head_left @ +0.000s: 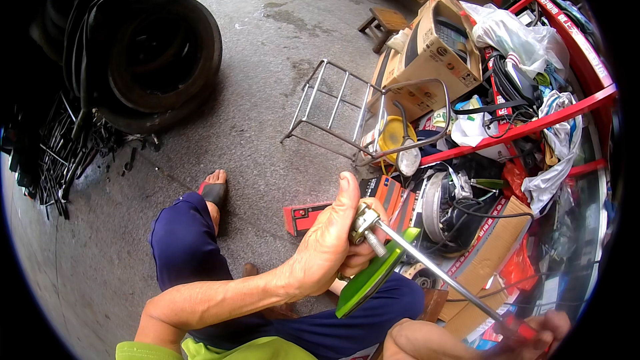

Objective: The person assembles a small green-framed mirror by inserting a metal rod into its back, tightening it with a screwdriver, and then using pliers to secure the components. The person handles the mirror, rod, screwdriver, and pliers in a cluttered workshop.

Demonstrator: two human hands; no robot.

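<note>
My left hand (319, 257) is closed around a metal clamp (363, 224) with a threaded bolt (375, 243) sticking out of it, the thumb pointing up. Just below the bolt is a flat bright green piece with a dark edge (372, 281); its kind and how it joins the clamp I cannot make out. At the lower right my right hand (550, 331), blurred, grips the red handle of a screwdriver (443, 279). The long shiny shaft slants up to the clamp, and its tip meets the metal there.
Tyres (160, 60) and thin metal rods (63, 160) lie at the left. Ahead stands a metal rack frame (333, 103). On the right are a cardboard box (433, 53), a red-framed shelf (573, 113) full of bags and cables, and a round wheel part (437, 207). A wooden stool (387, 23) stands farther off.
</note>
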